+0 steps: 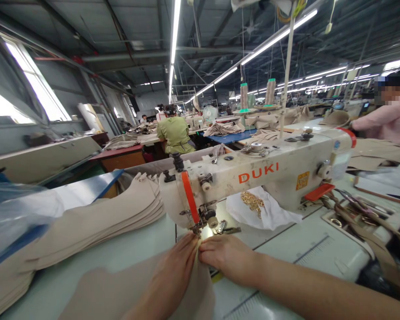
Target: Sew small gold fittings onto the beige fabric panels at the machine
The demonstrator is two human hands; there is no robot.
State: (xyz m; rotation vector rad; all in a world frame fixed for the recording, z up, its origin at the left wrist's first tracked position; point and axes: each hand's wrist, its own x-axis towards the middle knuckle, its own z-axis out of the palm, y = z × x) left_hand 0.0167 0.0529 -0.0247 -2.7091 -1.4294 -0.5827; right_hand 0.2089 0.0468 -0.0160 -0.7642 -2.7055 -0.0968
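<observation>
Both my hands meet just in front of the needle of a cream DUKI sewing machine [270, 171]. My left hand [176, 266] lies on a beige fabric piece [113, 293], its fingers pressed together along the fabric's edge. My right hand [228, 258] pinches the same edge from the right, fingers closed on the cloth. The fabric runs from the presser foot [197, 230] back toward me across the pale green table [126, 253].
A stack of beige cut pieces [96, 222] lies left of the machine. White cloth with gold chain [253, 202] sits under the machine arm. Brown straps and metal rings [360, 218] lie at right. A person in pink [390, 120] works at far right; another in green [175, 133] sits ahead.
</observation>
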